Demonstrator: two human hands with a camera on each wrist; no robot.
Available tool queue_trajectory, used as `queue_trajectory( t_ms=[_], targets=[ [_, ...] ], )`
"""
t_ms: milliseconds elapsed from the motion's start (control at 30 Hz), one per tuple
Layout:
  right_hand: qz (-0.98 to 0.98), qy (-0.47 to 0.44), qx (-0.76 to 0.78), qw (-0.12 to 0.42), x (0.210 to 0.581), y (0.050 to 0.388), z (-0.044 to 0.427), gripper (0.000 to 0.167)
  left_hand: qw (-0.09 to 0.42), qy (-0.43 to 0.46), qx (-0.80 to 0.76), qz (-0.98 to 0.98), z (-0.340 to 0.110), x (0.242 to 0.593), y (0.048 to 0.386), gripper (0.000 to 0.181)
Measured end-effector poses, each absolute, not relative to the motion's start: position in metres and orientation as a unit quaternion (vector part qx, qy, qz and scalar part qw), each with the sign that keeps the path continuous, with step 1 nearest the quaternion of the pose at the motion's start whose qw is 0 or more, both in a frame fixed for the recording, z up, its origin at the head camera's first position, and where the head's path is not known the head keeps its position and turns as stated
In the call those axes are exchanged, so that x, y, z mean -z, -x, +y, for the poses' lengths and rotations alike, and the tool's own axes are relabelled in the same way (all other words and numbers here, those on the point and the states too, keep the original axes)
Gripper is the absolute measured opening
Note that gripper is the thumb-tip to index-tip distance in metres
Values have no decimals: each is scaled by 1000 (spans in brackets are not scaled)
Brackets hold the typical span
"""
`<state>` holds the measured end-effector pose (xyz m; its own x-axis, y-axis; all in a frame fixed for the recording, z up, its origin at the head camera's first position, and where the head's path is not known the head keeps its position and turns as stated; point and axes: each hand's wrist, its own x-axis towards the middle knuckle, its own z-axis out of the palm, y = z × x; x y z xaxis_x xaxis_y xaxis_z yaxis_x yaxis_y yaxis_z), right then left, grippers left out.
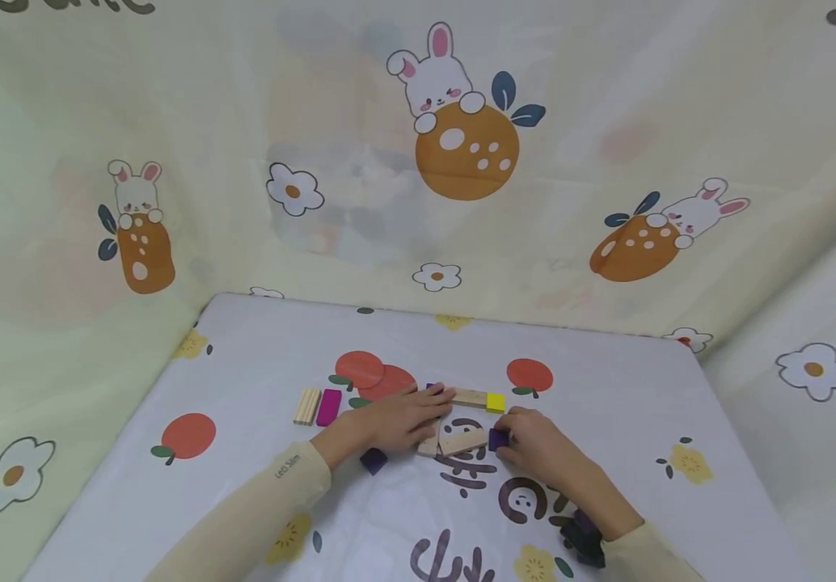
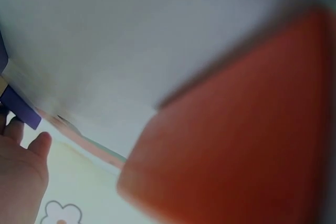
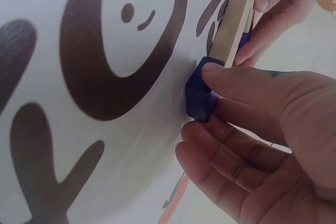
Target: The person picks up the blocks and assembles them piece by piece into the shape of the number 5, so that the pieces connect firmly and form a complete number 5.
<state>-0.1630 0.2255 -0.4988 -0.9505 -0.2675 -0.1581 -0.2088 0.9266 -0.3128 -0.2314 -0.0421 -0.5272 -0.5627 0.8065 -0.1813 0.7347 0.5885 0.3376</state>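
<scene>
My right hand (image 1: pixel 545 444) pinches a dark purple block (image 1: pixel 498 439) at the right end of a light wooden plank (image 1: pixel 464 442). In the right wrist view, the thumb of my right hand (image 3: pixel 268 114) presses on that block (image 3: pixel 200 90), which meets the plank (image 3: pixel 231 24). Fingers spread, my left hand (image 1: pixel 399 418) rests at the left ends of the wooden pieces. Its fingertips reach a partly covered purple block (image 1: pixel 432 388) beside the far plank (image 1: pixel 470 397), which has a yellow block (image 1: pixel 495 402) at its right end. A hand (image 2: pixel 21 174) lies near a purple block (image 2: pixel 20 108) in the left wrist view.
Left of my hands lie a ridged wooden block (image 1: pixel 307 406) and a magenta block (image 1: pixel 328 407). A dark purple block (image 1: pixel 373 461) sits below my left wrist. Dark objects (image 1: pixel 582 540) stand beside my right sleeve. Printed cloth covers the table (image 1: pixel 243 347) and walls.
</scene>
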Motion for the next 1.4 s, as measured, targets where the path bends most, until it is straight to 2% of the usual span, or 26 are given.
queue_trajectory(
  t_ms=[1400],
  targets=[
    [976,105,166,90,505,159,224,36,174,-436,-116,876,-40,520,229,59]
  ],
)
